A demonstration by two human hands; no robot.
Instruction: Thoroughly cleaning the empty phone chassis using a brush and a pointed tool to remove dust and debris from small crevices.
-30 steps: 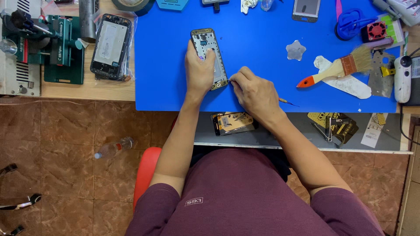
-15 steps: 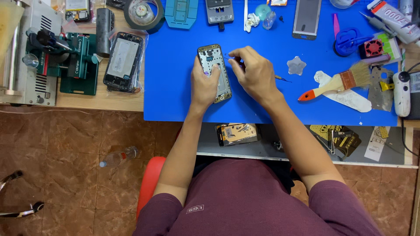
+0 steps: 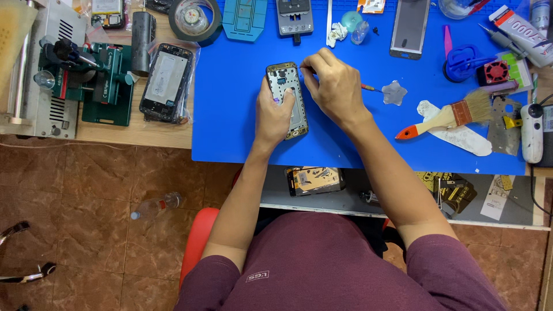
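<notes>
An opened phone frame lies on the blue work mat. My left hand presses down on its lower half and holds it still. My right hand is closed around a thin tool with a red handle end. The tool's tip is at the frame's upper right edge. The fingers hide the tip itself.
A paintbrush with an orange handle, a small clear star-shaped piece, blue scissors and a tape roll lie around. A bagged phone and a green jig sit left. Another phone rests on the shelf below.
My right hand rose from the mat's near edge to the top of the phone frame with the tool. My left hand stayed on the frame. The view moved closer.
</notes>
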